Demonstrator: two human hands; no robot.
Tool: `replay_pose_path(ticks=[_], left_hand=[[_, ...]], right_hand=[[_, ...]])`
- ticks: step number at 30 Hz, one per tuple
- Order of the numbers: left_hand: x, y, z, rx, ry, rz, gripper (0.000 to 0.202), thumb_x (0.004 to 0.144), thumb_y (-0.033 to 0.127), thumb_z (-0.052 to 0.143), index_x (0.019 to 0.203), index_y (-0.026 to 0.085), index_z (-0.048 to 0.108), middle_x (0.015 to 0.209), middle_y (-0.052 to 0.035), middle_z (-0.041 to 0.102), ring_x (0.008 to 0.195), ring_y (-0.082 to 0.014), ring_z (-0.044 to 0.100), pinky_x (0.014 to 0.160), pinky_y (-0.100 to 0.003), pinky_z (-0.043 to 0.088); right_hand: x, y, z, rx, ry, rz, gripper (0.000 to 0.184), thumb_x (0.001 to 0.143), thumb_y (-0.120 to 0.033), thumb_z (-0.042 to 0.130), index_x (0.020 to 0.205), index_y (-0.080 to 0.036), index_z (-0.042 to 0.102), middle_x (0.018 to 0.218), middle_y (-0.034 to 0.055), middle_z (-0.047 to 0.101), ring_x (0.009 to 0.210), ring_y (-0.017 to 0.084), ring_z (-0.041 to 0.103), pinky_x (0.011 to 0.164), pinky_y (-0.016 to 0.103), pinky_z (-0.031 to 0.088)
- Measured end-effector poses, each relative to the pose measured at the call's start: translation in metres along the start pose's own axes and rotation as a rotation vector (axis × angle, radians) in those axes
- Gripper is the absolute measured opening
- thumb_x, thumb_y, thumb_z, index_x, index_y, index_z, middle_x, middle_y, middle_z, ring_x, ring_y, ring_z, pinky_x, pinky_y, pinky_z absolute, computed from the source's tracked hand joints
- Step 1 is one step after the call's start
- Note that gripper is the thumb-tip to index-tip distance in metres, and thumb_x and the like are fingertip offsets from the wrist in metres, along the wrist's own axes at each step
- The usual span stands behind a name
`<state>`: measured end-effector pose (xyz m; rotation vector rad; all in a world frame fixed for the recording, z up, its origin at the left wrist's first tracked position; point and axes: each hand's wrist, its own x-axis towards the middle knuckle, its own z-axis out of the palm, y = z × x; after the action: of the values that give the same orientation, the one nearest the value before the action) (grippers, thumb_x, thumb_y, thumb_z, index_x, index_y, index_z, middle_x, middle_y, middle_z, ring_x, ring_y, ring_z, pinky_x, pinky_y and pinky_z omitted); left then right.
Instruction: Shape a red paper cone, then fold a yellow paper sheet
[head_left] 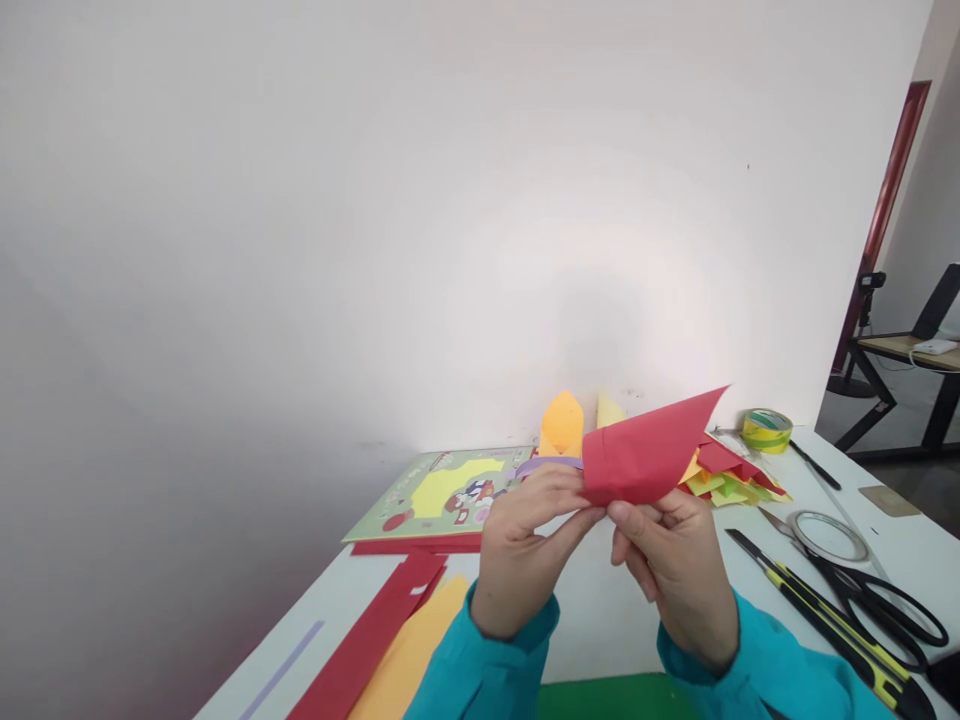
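Note:
Both my hands are raised over a white table [600, 610], pinching a sheet of red paper [645, 455] rolled into a cone whose tip points up and right. My left hand [521, 560] grips the cone's lower left edge with thumb and fingers closed. My right hand [675, 570] pinches its bottom edge from below. Behind the cone stand an orange paper cone [562, 425] and a yellow one [607, 410].
A green picture book [431, 495] lies at the left, with red [367, 640] and orange [409, 660] paper strips in front. At the right are paper scraps [731, 485], a yellow-green tape roll [766, 430], clear tape [829, 535], black scissors [877, 600] and a yellow utility knife [840, 635].

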<state>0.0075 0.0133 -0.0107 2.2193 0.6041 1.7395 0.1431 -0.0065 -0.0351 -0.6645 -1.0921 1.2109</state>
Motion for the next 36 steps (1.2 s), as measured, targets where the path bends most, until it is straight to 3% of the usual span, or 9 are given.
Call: replay_pose_path(ticks=[10,15,17,20,24,26,29,32,36], left_hand=[[0.001,0.003,-0.001,-0.007,0.000,-0.037,0.010,0.074,0.014,0.069,0.075,0.022,0.074,0.072,-0.0033,0.072,0.066,-0.0171,0.067,0.061,-0.027,0.056],[0.001,0.005,0.003,-0.040,-0.017,-0.108,0.011,0.071,0.019,0.072,0.081,0.023,0.075,0.081,-0.0053,0.074,0.076,-0.0213,0.068,0.068,-0.032,0.058],[-0.001,0.003,0.002,-0.058,0.052,-0.191,0.012,0.069,0.021,0.074,0.081,0.022,0.075,0.083,-0.0054,0.074,0.075,-0.0216,0.068,0.069,-0.033,0.058],[-0.002,-0.001,-0.004,-0.079,0.257,-0.352,0.009,0.065,0.025,0.077,0.072,0.020,0.074,0.073,-0.0044,0.073,0.065,-0.0198,0.067,0.059,-0.030,0.058],[-0.001,-0.004,-0.014,-0.153,0.372,-0.426,0.016,0.063,0.032,0.078,0.069,0.018,0.073,0.069,-0.0044,0.072,0.067,-0.0212,0.067,0.056,-0.030,0.058],[-0.001,-0.004,-0.015,-0.179,0.355,-0.413,0.016,0.065,0.032,0.076,0.073,0.018,0.073,0.075,-0.0050,0.073,0.073,-0.0226,0.067,0.060,-0.032,0.059],[-0.001,-0.001,-0.014,-0.182,0.268,-0.363,0.014,0.067,0.027,0.076,0.080,0.020,0.074,0.080,-0.0050,0.073,0.075,-0.0223,0.068,0.066,-0.033,0.060],[0.000,0.003,-0.012,-0.163,0.153,-0.316,0.015,0.066,0.022,0.076,0.081,0.021,0.075,0.082,-0.0054,0.073,0.076,-0.0227,0.068,0.067,-0.033,0.060],[0.000,0.005,-0.010,-0.117,0.084,-0.215,0.018,0.071,0.017,0.072,0.088,0.024,0.075,0.088,-0.0054,0.073,0.082,-0.0235,0.068,0.073,-0.033,0.058]], right_hand=[[0.002,-0.001,-0.002,-0.074,-0.051,0.006,0.043,0.076,-0.049,0.065,0.051,-0.014,0.060,0.042,-0.0002,0.057,0.026,0.003,0.034,0.030,0.018,0.022],[0.002,-0.002,0.000,-0.027,-0.068,0.042,0.042,0.075,-0.053,0.065,0.061,-0.013,0.061,0.045,0.0007,0.059,0.026,0.004,0.035,0.029,0.018,0.020],[0.000,-0.005,-0.001,0.009,-0.031,0.033,0.044,0.079,-0.056,0.058,0.073,-0.013,0.064,0.047,0.0006,0.060,0.027,0.005,0.036,0.030,0.018,0.022],[-0.001,-0.010,-0.003,0.029,0.101,-0.053,0.045,0.086,-0.056,0.047,0.088,-0.015,0.066,0.050,-0.0002,0.059,0.034,0.007,0.042,0.036,0.020,0.033],[0.002,-0.012,-0.004,-0.204,0.202,-0.192,0.036,0.084,-0.049,0.055,0.070,-0.019,0.067,0.070,0.0042,0.063,0.067,0.015,0.057,0.056,0.022,0.047],[0.003,-0.012,-0.002,-0.313,0.086,-0.189,0.034,0.084,-0.049,0.055,0.073,-0.020,0.070,0.086,0.0061,0.064,0.086,0.020,0.058,0.068,0.025,0.050],[0.003,-0.012,0.000,-0.324,-0.141,-0.107,0.034,0.086,-0.049,0.051,0.088,-0.023,0.072,0.096,0.0063,0.065,0.093,0.021,0.058,0.077,0.029,0.050],[0.001,-0.014,0.002,-0.318,-0.187,-0.097,0.034,0.087,-0.048,0.051,0.096,-0.023,0.072,0.098,0.0064,0.067,0.092,0.022,0.059,0.081,0.031,0.049],[-0.001,-0.014,0.002,-0.272,-0.214,-0.090,0.038,0.088,-0.050,0.047,0.096,-0.022,0.072,0.099,0.0060,0.068,0.094,0.023,0.059,0.078,0.032,0.050]])
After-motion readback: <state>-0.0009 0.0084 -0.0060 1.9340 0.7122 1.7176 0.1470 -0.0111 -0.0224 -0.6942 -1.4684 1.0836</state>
